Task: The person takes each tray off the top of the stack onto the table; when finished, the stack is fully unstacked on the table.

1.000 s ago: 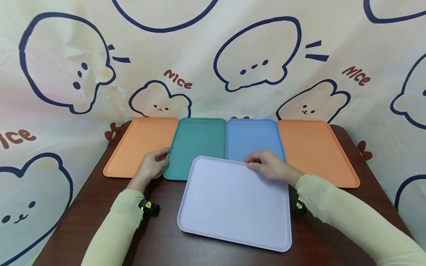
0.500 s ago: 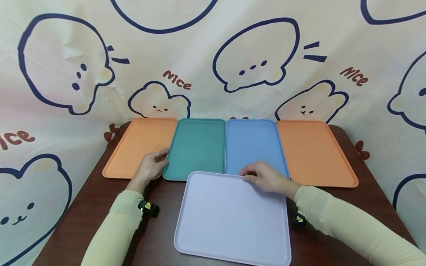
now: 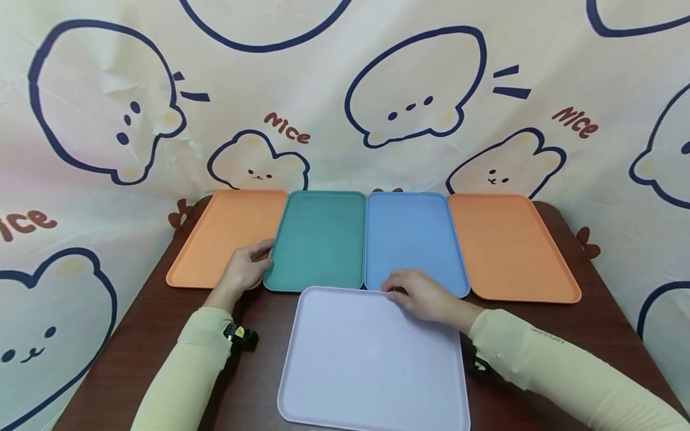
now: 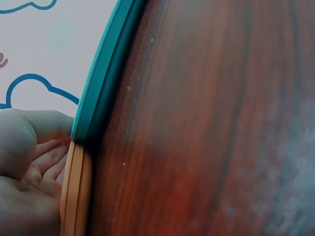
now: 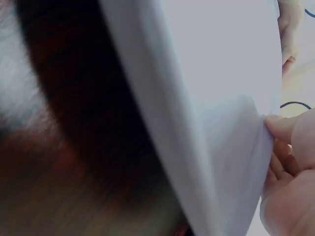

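A pale lavender tray point(image 3: 372, 365) is at the near side of the table; its far rim overlaps the near edges of the green and blue trays in the head view. My right hand point(image 3: 426, 296) pinches that far rim between thumb and fingers, and the right wrist view shows the thumb point(image 5: 283, 128) on the tray's edge. My left hand point(image 3: 242, 272) holds the left edge of the green tray point(image 3: 320, 239), reaching over the left orange tray point(image 3: 232, 227). In the left wrist view its thumb point(image 4: 49, 123) meets the green tray's corner.
A blue tray point(image 3: 412, 233) and another orange tray point(image 3: 509, 245) continue the row to the right. All lie on a dark brown wooden table point(image 3: 253, 389). Behind stands a pale cloth point(image 3: 420, 167) with cartoon drawings.
My right hand has drawn the lavender tray nearer and slightly left, uncovering more of the blue and green trays. The left hand has stayed at the green tray's edge.
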Demonstrator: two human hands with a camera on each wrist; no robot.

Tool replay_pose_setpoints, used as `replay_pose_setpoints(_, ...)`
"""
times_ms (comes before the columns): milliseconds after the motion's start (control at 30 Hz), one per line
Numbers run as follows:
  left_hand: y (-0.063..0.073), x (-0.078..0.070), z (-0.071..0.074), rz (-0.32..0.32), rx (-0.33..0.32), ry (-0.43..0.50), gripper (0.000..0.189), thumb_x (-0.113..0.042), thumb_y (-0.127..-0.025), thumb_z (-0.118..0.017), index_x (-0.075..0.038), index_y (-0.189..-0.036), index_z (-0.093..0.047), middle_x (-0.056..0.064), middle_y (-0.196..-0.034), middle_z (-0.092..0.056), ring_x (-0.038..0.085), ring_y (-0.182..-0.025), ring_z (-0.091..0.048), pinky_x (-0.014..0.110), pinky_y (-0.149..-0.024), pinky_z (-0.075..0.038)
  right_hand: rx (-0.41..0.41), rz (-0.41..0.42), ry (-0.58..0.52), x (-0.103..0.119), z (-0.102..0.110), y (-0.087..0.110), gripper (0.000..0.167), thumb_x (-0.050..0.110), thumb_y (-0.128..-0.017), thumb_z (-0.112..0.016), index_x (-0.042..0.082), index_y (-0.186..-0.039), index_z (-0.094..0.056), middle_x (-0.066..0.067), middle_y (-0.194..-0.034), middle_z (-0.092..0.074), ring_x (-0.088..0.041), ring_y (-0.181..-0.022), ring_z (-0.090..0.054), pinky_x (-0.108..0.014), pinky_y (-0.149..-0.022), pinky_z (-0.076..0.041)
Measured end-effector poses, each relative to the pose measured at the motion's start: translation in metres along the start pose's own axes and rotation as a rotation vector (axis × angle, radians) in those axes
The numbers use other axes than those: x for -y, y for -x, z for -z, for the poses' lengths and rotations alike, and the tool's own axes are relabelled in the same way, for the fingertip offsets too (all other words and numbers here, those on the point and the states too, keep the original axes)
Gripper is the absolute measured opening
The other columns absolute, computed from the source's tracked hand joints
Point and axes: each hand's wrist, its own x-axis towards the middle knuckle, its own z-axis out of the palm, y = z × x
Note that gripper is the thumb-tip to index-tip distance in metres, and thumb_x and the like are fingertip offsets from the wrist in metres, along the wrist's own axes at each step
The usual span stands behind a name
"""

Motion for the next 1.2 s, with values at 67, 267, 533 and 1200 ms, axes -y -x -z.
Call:
replay_pose_setpoints(67, 0.001, -0.001, -0.001, -0.001, 0.003, 0.000, 0.053, -0.006, -0.110, -0.057, -0.003, -0.162, -0.047, 0.022, -0.166, -0.049, 0.037, -0.155, -0.047, 0.050, -0.124, -0.043, -0.008, 0.019, 0.036, 0.000, -0.002, -0.001, 0.015, 0.004, -0.102, -0.070, 0.009, -0.111, -0.082, -0.001, -0.107, -0.077, -0.020, -0.103, -0.074, -0.037, -0.091, -0.063)
replay_pose_setpoints(267, 0.001, -0.003, -0.002, 0.000, 0.012, 0.012, 0.054, -0.005, -0.110, -0.057, -0.003, -0.162, -0.047, 0.022, -0.167, -0.047, 0.036, -0.156, -0.046, 0.050, -0.125, -0.042, -0.038, 0.058, 0.158, 0.001, -0.008, -0.002, 0.011, 0.004, -0.099, -0.076, 0.011, -0.106, -0.083, 0.001, -0.099, -0.072, -0.016, -0.096, -0.071, -0.032, -0.085, -0.061)
replay_pose_setpoints(533, 0.000, -0.002, -0.002, -0.005, 0.018, 0.020, 0.054, -0.004, -0.109, -0.056, -0.002, -0.162, -0.046, 0.022, -0.168, -0.046, 0.036, -0.157, -0.044, 0.049, -0.125, -0.042, -0.054, 0.020, 0.184, 0.005, -0.013, -0.004, 0.008, 0.006, -0.096, -0.080, 0.009, -0.103, -0.081, 0.000, -0.099, -0.072, -0.016, -0.093, -0.069, -0.031, -0.081, -0.060)
replay_pose_setpoints(1200, 0.001, 0.000, 0.000, -0.014, 0.024, 0.012, 0.054, -0.004, -0.110, -0.056, -0.001, -0.163, -0.045, 0.023, -0.168, -0.045, 0.037, -0.158, -0.043, 0.050, -0.125, -0.041, -0.063, -0.061, 0.144, 0.008, -0.020, -0.013, 0.003, 0.013, -0.096, -0.082, 0.010, -0.095, -0.080, 0.001, -0.091, -0.070, -0.012, -0.085, -0.064, -0.031, -0.077, -0.057)
